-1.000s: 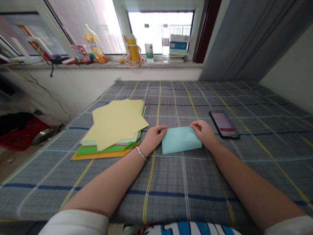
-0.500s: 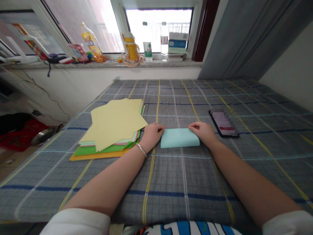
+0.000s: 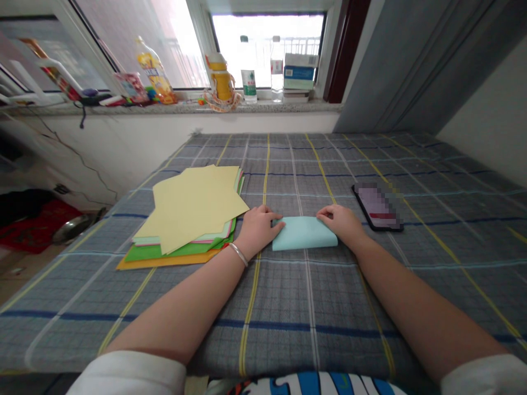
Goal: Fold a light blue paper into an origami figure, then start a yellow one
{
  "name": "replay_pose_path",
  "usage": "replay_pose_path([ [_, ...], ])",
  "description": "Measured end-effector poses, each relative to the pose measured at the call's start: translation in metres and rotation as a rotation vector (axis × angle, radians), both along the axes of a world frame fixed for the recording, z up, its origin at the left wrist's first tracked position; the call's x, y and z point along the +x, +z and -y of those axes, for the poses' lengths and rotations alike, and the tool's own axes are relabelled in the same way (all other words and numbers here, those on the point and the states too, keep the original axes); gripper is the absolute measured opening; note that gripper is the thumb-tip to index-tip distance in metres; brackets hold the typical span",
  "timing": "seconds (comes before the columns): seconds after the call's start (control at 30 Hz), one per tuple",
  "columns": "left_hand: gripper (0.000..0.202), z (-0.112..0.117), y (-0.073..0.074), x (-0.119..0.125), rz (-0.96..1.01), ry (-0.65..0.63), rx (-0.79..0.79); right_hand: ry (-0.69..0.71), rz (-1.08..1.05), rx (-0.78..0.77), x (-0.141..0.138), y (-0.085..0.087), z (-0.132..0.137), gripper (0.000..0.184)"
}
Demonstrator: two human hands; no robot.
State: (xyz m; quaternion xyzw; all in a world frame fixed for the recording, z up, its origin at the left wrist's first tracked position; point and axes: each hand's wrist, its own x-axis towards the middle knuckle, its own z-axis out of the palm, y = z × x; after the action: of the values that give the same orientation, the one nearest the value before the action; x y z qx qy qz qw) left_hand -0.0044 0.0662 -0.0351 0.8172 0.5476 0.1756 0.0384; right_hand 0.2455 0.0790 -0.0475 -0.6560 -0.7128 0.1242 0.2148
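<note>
Left hand (image 3: 259, 230), right hand (image 3: 341, 224) half-open, fingertips resting on ends of folded pale-blue paper (image 3: 304, 234) (pressing, no real grip); coloured paper stack (image 3: 189, 211) just beside left hand; phone (image 3: 376, 207) near right.

I wear the only camera on my head, facing forward and down at my left hand (image 3: 257, 230) and right hand (image 3: 340, 225) close below. The checked cloth (image 3: 263, 307) fills the lower frame, with the window (image 3: 267, 52) farther off at 12 o'clock.
</note>
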Motion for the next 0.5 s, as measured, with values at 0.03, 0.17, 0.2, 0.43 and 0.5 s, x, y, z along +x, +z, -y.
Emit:
replay_pose_path([
  [0.03,0.028,0.0008,0.0002,0.0002,-0.01,0.003,0.002,-0.003,0.005,-0.003,-0.0002,0.0003,0.0002,0.016],
  [0.17,0.027,0.005,-0.0003,0.0033,-0.058,0.009,0.057,0.002,0.003,-0.001,-0.0009,0.001,0.001,0.017],
  [0.2,0.027,0.0064,-0.0003,0.0045,-0.071,0.009,0.073,0.004,0.002,0.003,-0.0011,0.001,0.0011,0.017],
  [0.43,0.027,0.0083,-0.0015,0.0085,-0.08,-0.051,0.111,0.001,0.011,0.006,-0.0022,0.0017,0.0009,0.016],
  [0.5,0.034,0.0043,-0.0053,0.0083,-0.028,-0.244,0.102,0.0,0.014,-0.001,-0.0026,0.0021,0.0008,0.016],
])
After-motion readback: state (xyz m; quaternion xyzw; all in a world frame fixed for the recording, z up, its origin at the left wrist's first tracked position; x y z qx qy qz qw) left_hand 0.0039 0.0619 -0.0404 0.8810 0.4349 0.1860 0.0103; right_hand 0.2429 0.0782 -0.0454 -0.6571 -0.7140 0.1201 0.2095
